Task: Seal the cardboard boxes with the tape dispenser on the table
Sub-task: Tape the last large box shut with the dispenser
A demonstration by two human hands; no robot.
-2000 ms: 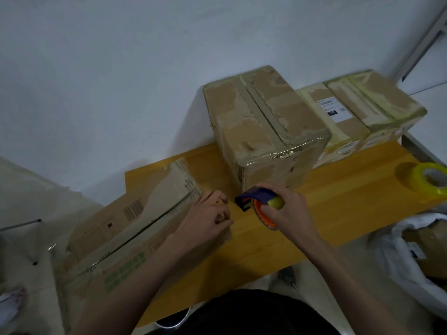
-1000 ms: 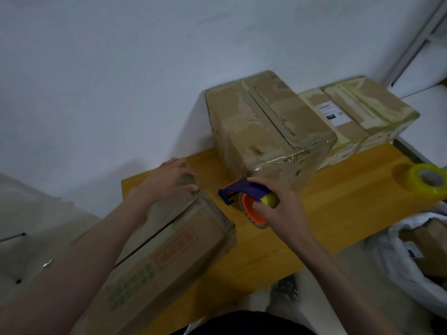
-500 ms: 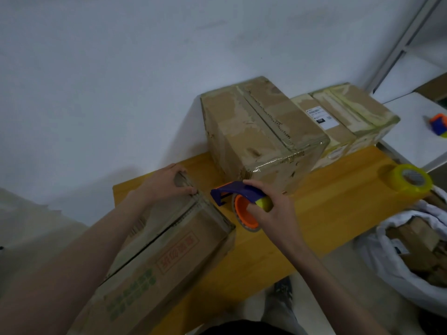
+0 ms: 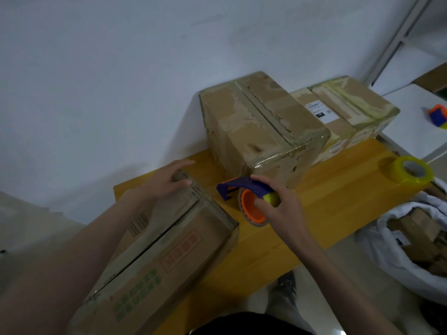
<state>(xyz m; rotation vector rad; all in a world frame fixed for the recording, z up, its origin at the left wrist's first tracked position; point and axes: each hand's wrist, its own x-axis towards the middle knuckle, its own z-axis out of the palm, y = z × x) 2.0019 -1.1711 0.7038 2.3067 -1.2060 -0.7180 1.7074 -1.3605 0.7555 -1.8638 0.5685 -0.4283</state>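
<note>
Matt, scuffed cardboard boxes point(image 4: 261, 131) carry glossy tape; smooth varnished wood surface point(image 4: 338, 189); shiny plastic tape dispenser point(image 4: 246, 197).

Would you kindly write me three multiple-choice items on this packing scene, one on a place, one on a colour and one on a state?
1. Where does the loose tape roll lie?
A. on the near box
B. at the table's right end
C. in the white bag

2. What colour is the core of the dispenser?
A. orange
B. green
C. white

3. What is the left hand doing?
A. gripping the dispenser
C. hanging free of everything
B. resting on the far end of the near box

Answers:
1 B: the yellow roll sits on the table by its right edge.
2 A: the core under the blue frame is orange.
3 B: the left hand lies on the box, while the right hand grips the dispenser.
</note>
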